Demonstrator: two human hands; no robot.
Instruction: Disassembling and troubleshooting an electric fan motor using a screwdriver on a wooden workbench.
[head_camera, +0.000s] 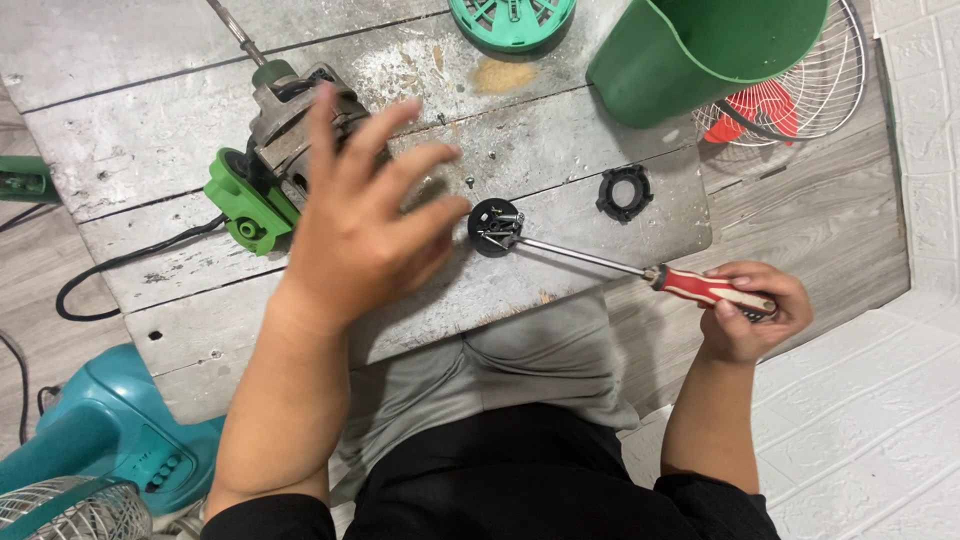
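My left hand (360, 215) hovers with its fingers spread over a fan motor (290, 105) that has a green plastic mount (245, 205) and lies on the worn wooden table (130, 140). It holds nothing. My right hand (750, 305) grips the red-and-white handle of a screwdriver (600, 262). The shaft points left, and its tip rests in a small black round cap (492, 226) holding several screws. The cap lies just right of my left fingertips.
A black ring part (624, 192) lies near the table's right edge. A green round grille piece (512, 18) and a green plastic fan housing (700, 55) sit at the back. A wire fan guard with red blades (800, 100) is on the floor. A teal fan base (110, 420) stands lower left. A black cable (110, 275) trails left.
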